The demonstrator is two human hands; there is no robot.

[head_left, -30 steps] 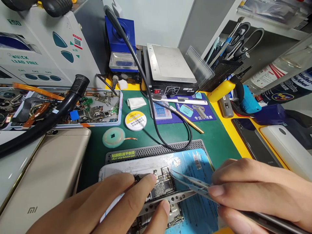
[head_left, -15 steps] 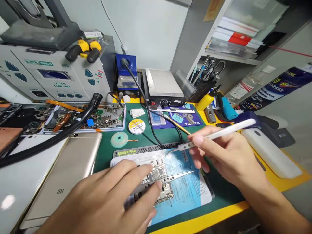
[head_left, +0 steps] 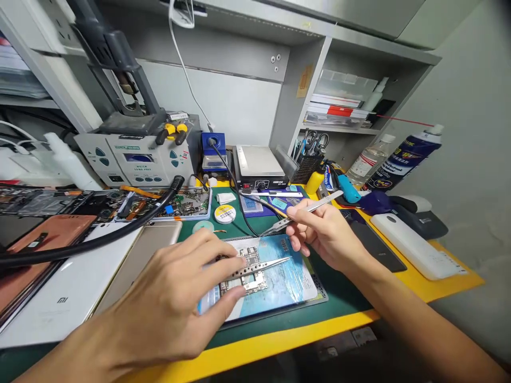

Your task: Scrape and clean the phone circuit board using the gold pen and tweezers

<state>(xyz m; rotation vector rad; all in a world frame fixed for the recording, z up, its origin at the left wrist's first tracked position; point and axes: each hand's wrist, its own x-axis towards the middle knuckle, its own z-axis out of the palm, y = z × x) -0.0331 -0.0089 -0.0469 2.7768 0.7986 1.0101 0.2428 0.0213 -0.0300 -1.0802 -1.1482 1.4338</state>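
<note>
My left hand (head_left: 187, 287) is over a phone circuit board (head_left: 255, 284), with a pair of pointed metal tweezers (head_left: 263, 265) among its fingers. These tweezers cross the board and point right; their rear end is hidden under the hand. The thumb lies close to the board's lower edge. A second pair of tweezers (head_left: 319, 204) is pinched in my right hand (head_left: 319, 231), its tips down to the left, just beyond the board. Beneath the board is a blue and white printed sheet (head_left: 287, 284) on a dark mat.
Phones and back covers (head_left: 56, 303) lie left, under a black hose (head_left: 99, 244). Behind them stands a grey soldering station (head_left: 136, 159). A heating plate (head_left: 261, 162), round tin (head_left: 225, 214) and yellow bottle (head_left: 315, 181) are farther back. A white case (head_left: 415, 247) lies right.
The view has tilted up and widened, showing more shelf and desk. My left thumb has shifted off the tweezers' edge. Both pairs of tweezers stay with my hands.
</note>
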